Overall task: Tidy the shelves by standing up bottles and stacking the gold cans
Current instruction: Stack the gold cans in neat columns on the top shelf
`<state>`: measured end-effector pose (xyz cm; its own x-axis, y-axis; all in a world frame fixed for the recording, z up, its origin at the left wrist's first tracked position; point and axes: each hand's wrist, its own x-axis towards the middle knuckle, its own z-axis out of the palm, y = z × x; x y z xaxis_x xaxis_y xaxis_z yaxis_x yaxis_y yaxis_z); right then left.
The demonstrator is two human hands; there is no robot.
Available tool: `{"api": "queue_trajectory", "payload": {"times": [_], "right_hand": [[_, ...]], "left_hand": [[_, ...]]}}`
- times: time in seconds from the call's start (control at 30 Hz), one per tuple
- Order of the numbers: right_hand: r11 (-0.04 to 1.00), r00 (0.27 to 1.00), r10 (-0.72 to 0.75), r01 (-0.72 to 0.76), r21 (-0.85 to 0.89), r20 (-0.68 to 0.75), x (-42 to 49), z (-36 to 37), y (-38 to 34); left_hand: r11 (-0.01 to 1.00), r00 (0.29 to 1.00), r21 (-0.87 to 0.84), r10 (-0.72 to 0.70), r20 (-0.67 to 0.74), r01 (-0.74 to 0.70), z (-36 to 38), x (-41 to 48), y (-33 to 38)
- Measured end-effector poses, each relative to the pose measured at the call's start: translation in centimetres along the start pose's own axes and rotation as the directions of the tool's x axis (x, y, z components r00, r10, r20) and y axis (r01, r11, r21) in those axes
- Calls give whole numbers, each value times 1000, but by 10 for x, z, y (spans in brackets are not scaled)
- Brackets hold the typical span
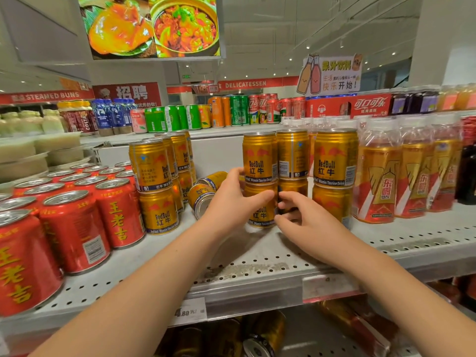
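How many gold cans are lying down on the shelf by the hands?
2. One fallen can lies between the left stack and the left hand; the second can lies right behind it. Others may hide behind the stacks.

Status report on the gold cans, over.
Left hand grips the gold can stack, two high. Right hand grips its bottom can. Two tipped gold cans lie just left of the stack, beside the left hand, not yet stood.
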<state>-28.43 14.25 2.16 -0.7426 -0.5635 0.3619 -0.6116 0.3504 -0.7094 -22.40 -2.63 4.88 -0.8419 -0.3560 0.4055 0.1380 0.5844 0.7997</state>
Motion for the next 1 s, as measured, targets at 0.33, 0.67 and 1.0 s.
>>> {"api": "queue_trajectory", "payload": {"times": [0.33,0.67,1.0], "right_hand": [[989,973,-145,137,-59,-178,-12,2,4],[913,918,-396,390,-120,-28,-2,29,-35],[764,829,-535,557,-325,164,58,44,-61]], "left_hand": [[950,992,294,85,91,-108,-12,3,-4],[587,997,809,65,-31,-13,-46,-18,-32],[615,981,780,56,-184,111,-55,-39,-15]]}}
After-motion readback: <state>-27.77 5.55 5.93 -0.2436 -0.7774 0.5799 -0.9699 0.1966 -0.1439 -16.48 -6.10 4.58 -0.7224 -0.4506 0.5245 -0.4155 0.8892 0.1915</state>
